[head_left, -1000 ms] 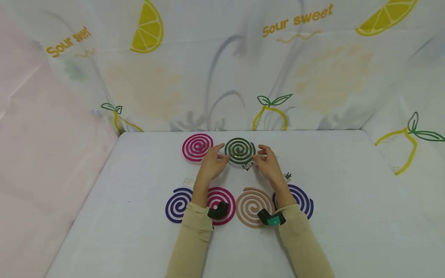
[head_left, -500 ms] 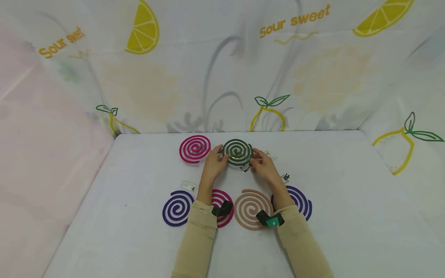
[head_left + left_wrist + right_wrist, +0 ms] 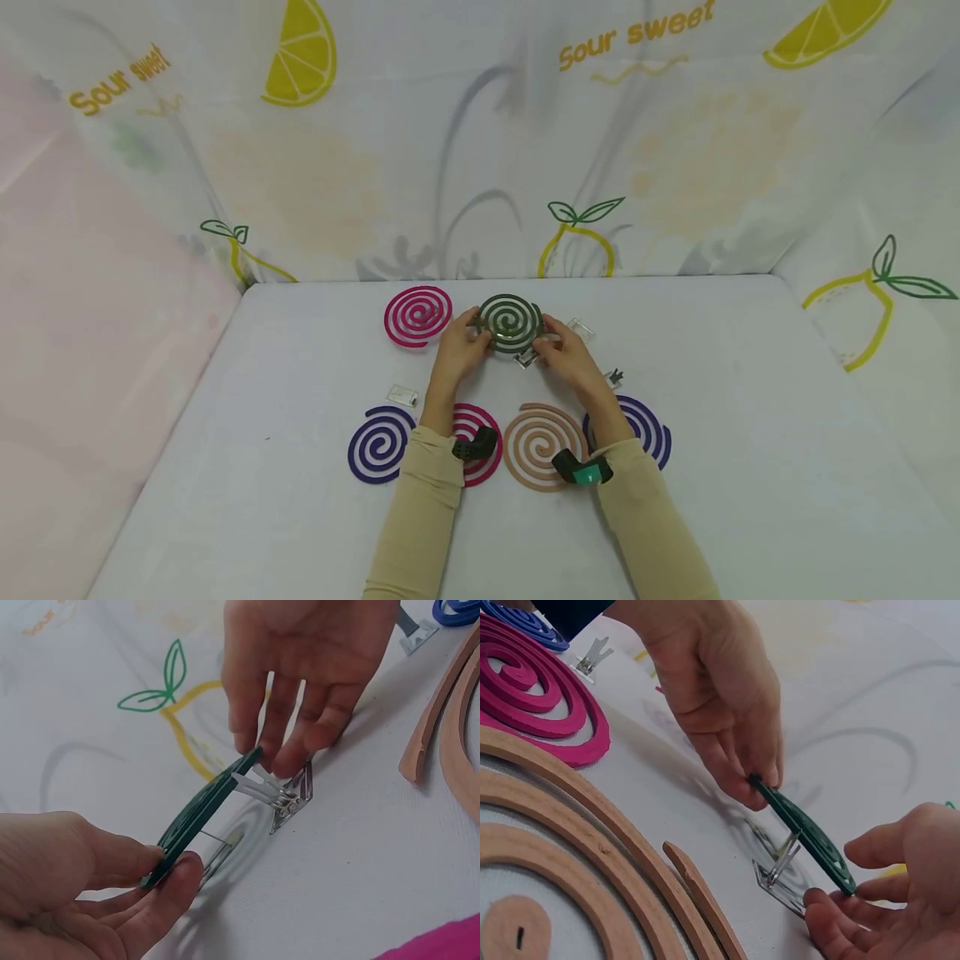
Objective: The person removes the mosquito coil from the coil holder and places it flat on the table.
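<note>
A green mosquito coil (image 3: 508, 323) is held over the far middle of the table, tilted in both wrist views. My left hand (image 3: 459, 348) pinches its left edge between thumb and fingers, plain in the left wrist view (image 3: 127, 881). At the opposite edge, my right hand (image 3: 566, 354) holds the rim, thumb above and fingers below. Beneath the coil a thin metal stand (image 3: 289, 802) rests on the table, its prongs reaching the coil's underside. Whether the prongs grip the coil cannot be told.
Left of the green coil lies a pink coil (image 3: 417, 317). Nearer me are a purple coil (image 3: 380, 446), a tan coil (image 3: 546, 447) and, partly under my forearms, another pink coil (image 3: 480, 477) and purple coil (image 3: 654, 435). Metal stands (image 3: 403, 396) lie between the rows.
Both hands have closed in on the green coil from either side. Their fingers stood apart from its rim a second ago and now hold it. The other coils have not moved.
</note>
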`<state>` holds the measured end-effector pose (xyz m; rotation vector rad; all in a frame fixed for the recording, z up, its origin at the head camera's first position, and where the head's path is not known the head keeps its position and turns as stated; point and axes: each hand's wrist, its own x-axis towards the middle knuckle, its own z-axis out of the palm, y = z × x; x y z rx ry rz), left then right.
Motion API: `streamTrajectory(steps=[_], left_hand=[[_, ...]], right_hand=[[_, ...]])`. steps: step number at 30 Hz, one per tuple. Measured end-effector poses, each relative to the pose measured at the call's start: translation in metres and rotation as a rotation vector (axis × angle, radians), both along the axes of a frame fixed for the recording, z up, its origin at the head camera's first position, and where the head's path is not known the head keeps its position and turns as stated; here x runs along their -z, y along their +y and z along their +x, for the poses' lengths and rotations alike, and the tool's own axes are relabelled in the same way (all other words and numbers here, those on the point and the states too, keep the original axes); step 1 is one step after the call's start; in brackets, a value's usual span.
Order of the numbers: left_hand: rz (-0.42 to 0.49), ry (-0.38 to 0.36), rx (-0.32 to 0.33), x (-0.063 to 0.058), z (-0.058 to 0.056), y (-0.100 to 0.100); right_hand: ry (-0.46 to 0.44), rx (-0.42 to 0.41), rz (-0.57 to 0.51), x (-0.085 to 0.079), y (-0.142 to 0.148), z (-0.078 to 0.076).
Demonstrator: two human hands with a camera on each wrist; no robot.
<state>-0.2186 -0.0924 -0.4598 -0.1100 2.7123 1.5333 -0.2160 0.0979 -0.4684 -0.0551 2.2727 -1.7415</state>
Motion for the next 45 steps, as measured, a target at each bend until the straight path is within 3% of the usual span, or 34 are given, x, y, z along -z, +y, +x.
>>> streamTrajectory(steps=[28,38,45], left_hand=[[0.098,-0.016,0.006,-0.005,0.000,-0.003],[0.196,-0.016,-0.013,-0.009,0.002,-0.007],[0.195,-0.007,-0.032,-0.010,0.002,-0.007]], right_hand=[[-0.008,-0.021,0.036,-0.003,0.002,0.003],[0.035,-0.014,0.018,-0.006,0.003,0.004],[0.054,0.001,-0.009,-0.008,0.006,0.004]])
